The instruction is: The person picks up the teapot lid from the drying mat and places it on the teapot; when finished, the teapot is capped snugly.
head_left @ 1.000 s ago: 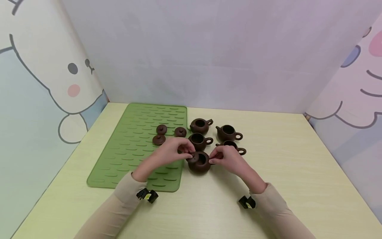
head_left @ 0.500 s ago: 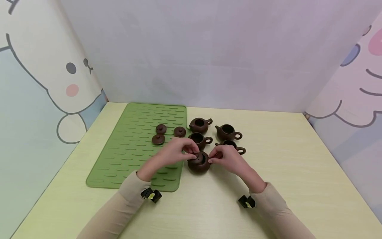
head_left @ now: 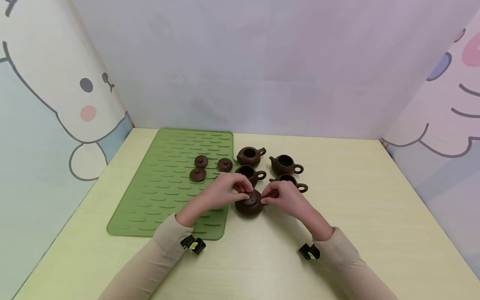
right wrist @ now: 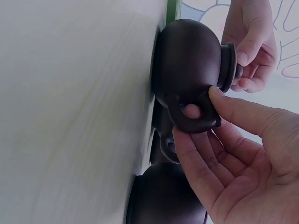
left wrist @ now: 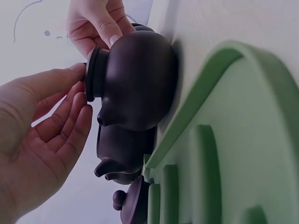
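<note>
A dark brown teapot (head_left: 248, 210) stands upright on the table at the mat's right edge. My left hand (head_left: 226, 189) pinches the knob of a round lid (left wrist: 91, 74) between thumb and fingers. The lid lies over the pot's mouth, its rim still showing a little above the opening in both wrist views. My right hand (head_left: 286, 200) grips the pot's looped handle (right wrist: 194, 122), thumb on top and fingers around and below it. In the left wrist view the spout (left wrist: 108, 115) points toward the mat side.
Behind are lidless teapots: one directly behind (head_left: 248, 171), another at the back (head_left: 249, 156), and two to the right, the farther pot (head_left: 283, 164) and the nearer pot (head_left: 288, 179). Several lids, including a front one (head_left: 197, 174), lie on the green mat (head_left: 165, 196).
My left hand has moved right with the lid, bringing it from the left side of the pot's mouth to over it. My right hand has kept its hold on the handle.
</note>
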A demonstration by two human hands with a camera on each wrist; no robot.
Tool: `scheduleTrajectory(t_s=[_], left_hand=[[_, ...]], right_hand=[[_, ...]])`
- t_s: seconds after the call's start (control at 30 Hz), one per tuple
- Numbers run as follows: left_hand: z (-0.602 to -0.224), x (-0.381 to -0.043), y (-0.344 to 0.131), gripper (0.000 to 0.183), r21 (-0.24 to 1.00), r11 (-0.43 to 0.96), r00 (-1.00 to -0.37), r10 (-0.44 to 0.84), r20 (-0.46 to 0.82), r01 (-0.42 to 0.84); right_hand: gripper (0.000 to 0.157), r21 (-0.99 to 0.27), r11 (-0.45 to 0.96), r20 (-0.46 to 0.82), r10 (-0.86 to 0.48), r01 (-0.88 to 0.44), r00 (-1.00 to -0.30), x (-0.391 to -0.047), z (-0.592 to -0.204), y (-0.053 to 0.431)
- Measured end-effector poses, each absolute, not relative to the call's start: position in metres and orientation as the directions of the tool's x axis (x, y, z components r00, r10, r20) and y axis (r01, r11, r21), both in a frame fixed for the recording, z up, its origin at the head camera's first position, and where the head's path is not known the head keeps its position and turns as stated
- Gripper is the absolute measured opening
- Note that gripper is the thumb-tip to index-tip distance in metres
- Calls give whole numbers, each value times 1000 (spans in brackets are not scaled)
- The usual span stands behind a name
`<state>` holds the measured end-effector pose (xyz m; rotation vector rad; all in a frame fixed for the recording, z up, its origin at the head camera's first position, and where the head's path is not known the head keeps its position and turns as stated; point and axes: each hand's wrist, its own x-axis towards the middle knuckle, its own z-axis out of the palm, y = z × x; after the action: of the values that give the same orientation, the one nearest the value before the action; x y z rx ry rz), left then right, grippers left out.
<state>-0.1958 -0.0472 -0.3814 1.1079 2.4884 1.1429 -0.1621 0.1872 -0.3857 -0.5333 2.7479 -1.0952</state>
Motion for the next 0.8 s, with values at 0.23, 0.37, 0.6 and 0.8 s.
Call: scheduleTrajectory(t_s=[0.23,0.37,0.6,0.8], left_hand=[[-381,-195,-45,13,705,433,-705,697,134,562],[-384,-196,-44,13,690,436,-700,700,144,578],[-384,-195,-42,14,674,445,-694,705,143,590],[-383,-195,-42,14,668,443,-686,713,141,598]], right_hand=[[7,-686,675,4,-371,-273,-929,-162,-385,187],[7,-685,676,4,-368,-271,-930,-162,-386,187],[7,-680,678,9,-372,-278,-928,-162,-386,187],[7,-681,678,9,-370,-276,-929,-161,-386,187]])
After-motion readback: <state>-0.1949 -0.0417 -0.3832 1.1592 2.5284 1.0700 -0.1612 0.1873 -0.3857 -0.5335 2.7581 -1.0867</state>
